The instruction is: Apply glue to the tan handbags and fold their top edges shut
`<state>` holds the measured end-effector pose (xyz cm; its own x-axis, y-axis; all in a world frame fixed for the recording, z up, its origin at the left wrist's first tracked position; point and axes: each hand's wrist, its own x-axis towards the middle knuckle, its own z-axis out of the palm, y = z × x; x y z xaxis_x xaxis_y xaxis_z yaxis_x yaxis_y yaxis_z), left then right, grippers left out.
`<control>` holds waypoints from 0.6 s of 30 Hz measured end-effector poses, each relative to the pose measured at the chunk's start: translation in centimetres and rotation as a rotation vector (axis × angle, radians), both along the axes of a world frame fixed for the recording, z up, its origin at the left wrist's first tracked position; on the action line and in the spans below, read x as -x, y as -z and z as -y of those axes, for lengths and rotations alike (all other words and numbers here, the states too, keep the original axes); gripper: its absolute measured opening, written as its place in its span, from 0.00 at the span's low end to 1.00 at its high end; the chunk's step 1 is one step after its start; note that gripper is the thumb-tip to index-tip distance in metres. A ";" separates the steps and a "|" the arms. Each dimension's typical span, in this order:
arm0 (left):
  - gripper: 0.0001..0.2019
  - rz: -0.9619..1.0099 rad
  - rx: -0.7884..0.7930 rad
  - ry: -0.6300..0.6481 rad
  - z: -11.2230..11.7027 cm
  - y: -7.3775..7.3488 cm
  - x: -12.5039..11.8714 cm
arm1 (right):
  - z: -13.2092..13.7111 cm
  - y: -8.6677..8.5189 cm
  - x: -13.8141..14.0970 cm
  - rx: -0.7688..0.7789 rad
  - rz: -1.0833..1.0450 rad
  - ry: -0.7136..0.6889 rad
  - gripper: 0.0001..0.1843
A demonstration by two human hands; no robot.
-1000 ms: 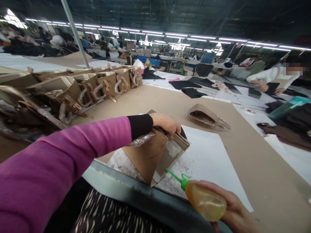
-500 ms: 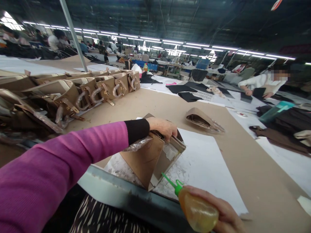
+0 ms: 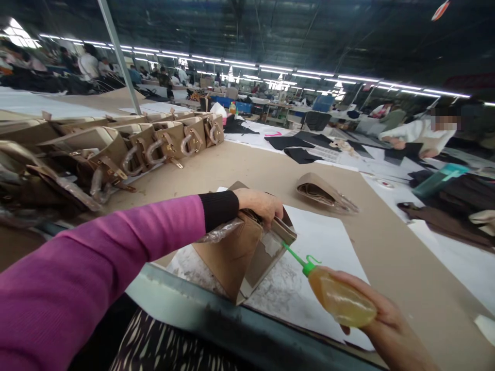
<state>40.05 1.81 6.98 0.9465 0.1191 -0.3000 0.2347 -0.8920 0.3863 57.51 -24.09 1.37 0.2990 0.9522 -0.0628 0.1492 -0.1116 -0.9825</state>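
Several tan handbags (image 3: 154, 147) rowed left, folded bag piece (image 3: 325, 191) beyond, white paper (image 3: 328, 247) underneath

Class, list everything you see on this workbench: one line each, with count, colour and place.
Tan leather bag piece: one, tan, on the white paper sheet.
Squeeze bottle of amber glue with green nozzle: one, nozzle tip at the piece's edge.
Finished tan handbags with wrapped handles: a row, far left.
Folded tan piece: one, centre.
Black fabric pieces: several, far side.
Left hand: grips the piece's top.
Right hand: holds the bottle.
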 end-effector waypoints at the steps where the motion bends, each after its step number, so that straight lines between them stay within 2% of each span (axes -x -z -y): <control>1: 0.03 -0.007 -0.008 -0.005 0.1 0.0 0.0 | 0.0 0.1 -0.1 0.012 0.002 -0.044 0.18; 5: 0.04 -0.039 -0.020 -0.037 0.4 -0.4 -0.1 | 0.4 0.3 -0.2 0.068 0.091 -0.249 0.17; 9: 0.05 -0.054 -0.026 -0.048 0.7 -0.6 -0.1 | 0.7 1.5 1.0 0.129 -0.023 -0.235 0.17; 13: 0.05 -0.072 -0.065 -0.039 1.0 -0.7 -0.1 | 1.1 2.7 2.6 0.175 -0.147 -0.340 0.18; 18: 0.05 -0.050 -0.110 -0.033 1.2 -0.5 0.5 | 1.7 4.2 3.8 0.207 -0.260 -0.322 0.21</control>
<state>39.59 0.56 7.53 0.9257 0.1847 -0.3301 0.2810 -0.9200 0.2733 53.69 -25.75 -2.82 -0.0609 0.9536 -0.2947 -0.0399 -0.2974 -0.9539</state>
